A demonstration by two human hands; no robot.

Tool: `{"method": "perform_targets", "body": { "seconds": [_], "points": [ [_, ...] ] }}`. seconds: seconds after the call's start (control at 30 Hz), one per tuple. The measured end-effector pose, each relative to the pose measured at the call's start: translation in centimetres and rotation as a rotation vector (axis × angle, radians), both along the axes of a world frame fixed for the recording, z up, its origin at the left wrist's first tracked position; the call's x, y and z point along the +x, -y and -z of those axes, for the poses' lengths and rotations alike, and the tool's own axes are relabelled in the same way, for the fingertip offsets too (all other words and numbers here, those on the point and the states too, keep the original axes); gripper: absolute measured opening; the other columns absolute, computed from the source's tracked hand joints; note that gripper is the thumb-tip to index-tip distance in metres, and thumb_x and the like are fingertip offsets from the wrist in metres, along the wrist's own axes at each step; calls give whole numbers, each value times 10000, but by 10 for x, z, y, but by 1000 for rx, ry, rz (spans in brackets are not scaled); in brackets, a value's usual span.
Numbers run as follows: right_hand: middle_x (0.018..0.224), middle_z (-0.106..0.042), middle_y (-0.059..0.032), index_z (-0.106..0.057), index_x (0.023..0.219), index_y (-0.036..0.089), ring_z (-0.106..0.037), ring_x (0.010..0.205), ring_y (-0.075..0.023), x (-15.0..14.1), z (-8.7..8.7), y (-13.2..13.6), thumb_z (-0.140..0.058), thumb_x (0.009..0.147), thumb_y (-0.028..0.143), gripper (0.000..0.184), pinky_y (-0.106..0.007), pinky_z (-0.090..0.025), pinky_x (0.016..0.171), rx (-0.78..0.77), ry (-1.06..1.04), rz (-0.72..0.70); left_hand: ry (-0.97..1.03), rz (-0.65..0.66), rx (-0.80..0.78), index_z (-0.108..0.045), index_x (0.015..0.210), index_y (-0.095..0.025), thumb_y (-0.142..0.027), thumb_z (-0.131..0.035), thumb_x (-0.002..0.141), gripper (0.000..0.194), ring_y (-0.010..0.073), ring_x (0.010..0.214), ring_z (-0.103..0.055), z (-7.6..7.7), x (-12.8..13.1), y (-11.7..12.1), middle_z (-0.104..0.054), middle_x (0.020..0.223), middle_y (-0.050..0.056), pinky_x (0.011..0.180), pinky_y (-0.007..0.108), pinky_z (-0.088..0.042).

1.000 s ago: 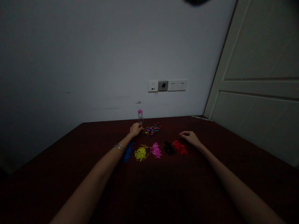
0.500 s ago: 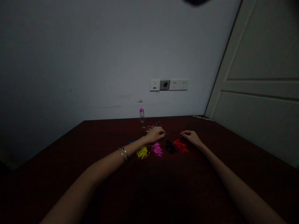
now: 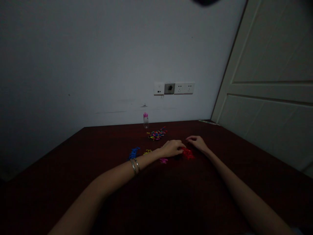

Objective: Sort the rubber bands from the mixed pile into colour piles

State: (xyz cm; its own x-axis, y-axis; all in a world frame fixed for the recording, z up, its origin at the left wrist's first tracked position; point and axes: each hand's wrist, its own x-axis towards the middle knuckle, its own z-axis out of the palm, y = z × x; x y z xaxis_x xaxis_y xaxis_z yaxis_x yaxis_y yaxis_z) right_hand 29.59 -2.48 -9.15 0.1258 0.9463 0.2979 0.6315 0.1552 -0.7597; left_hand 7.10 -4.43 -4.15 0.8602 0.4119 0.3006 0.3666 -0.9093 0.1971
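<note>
My left hand, with two bangles on its wrist, reaches across the table to the left edge of a pile of red rubber bands. Its fingers are pinched together at that pile; anything between them is too small to make out. Under and beside this forearm, partly covered, lie pink bands, yellow bands and blue bands. Just behind the red pile my right hand rests on the table, its fingers stretched to the left, nothing visible in them. A mixed-colour heap of bands lies farther back.
A small clear bottle with a pink top stands at the back, near the wall. Sockets and a switch sit on the wall above the dark red table. A panelled door borders the right side.
My left hand has moved right and nearer, from beside the mixed heap to the red pile. It now hides the black bands and uncovers the heap and blue bands. My right hand has barely moved.
</note>
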Motion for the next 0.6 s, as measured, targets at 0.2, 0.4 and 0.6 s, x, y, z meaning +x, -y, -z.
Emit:
{"method": "perform_targets", "body": {
  "seconds": [0.2, 0.4, 0.6],
  "points": [
    [763, -702, -41, -699, 799, 169, -626, 704, -179, 4, 6, -3, -525, 677, 282, 241, -259, -456, 654, -5, 2, -4, 202, -146, 10, -646, 1009, -185, -234, -523, 795, 252, 126, 824, -579, -1, -32, -39, -635, 922, 37, 757, 216, -419],
    [755, -702, -37, -697, 795, 168, -630, 700, -179, 6, 8, -5, -529, 676, 281, 234, -264, -464, 659, -12, -3, -11, 418, -572, -54, -688, 885, -153, -256, -483, 803, 244, 144, 825, -597, 8, -111, -97, -678, 899, 49, 775, 221, -430],
    [752, -703, -40, -698, 763, 177, -632, 705, -184, 4, 4, -2, -526, 671, 261, 213, -265, -461, 655, -5, 3, 5, 540, -1007, -145, -697, 894, -137, -300, -481, 798, 287, 172, 841, -620, 28, -192, -127, -692, 912, 71, 775, 226, -438]
  ]
}}
